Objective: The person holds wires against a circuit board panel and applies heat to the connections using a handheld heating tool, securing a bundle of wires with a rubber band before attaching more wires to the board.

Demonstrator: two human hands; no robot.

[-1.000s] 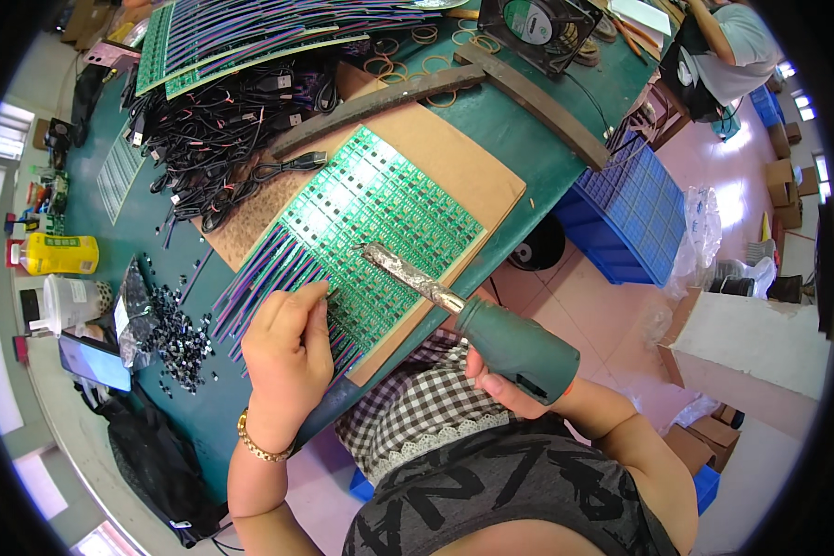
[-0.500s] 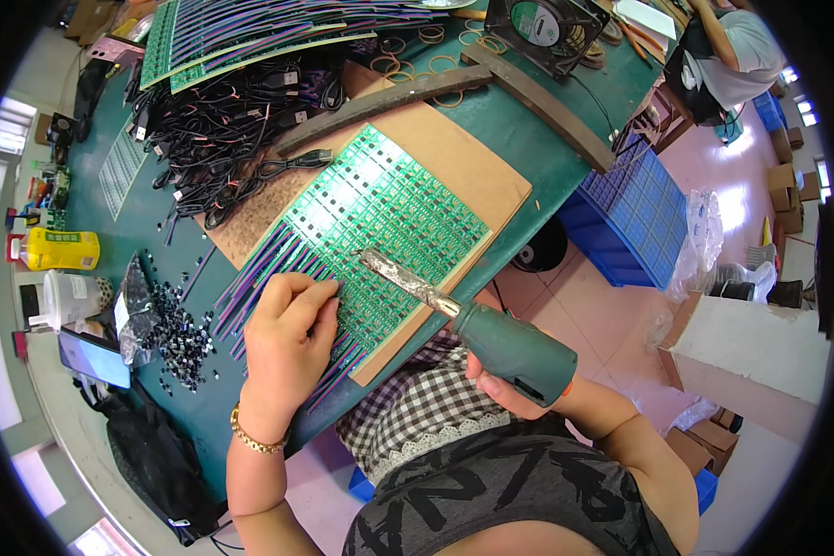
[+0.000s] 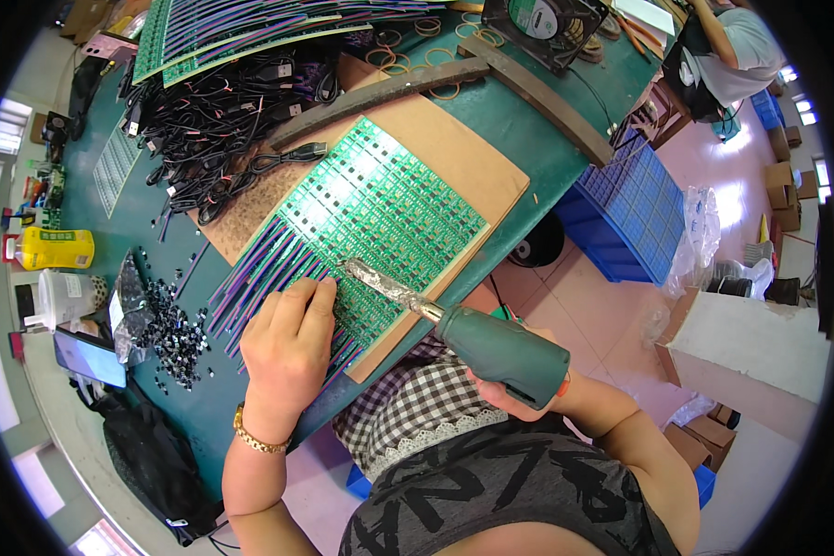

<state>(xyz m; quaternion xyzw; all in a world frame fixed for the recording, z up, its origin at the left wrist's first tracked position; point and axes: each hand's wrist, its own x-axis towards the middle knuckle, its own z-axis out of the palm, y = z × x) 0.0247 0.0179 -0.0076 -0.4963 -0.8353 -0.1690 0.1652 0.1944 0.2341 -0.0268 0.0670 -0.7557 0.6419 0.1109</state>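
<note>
A green circuit board panel (image 3: 408, 208) with many small repeated circuits lies on a brown board (image 3: 477, 167). Purple, blue and black wires (image 3: 258, 269) fan out from its left edge. My left hand (image 3: 287, 343) is closed in a pinch at that edge, among the wires; its fingertips mostly hide the strand they hold. In my right hand (image 3: 510, 398) is a green-bodied soldering iron (image 3: 505, 347), gripped by its thick handle. Its worn silver tip reaches over the panel, close to my left fingertips.
Black USB cables (image 3: 208, 139) are heaped beyond the panel, beside stacked wired boards (image 3: 250, 32). Dark bars (image 3: 537, 97) and a fan (image 3: 542, 28) stand at the far side. Small black parts (image 3: 176, 338) and a phone (image 3: 91, 357) lie left. A blue crate (image 3: 625, 218) is right.
The soldering iron has shifted slightly left and down, bringing its tip nearer my left fingertips. My left fingers are a little straighter, still at the panel's edge.
</note>
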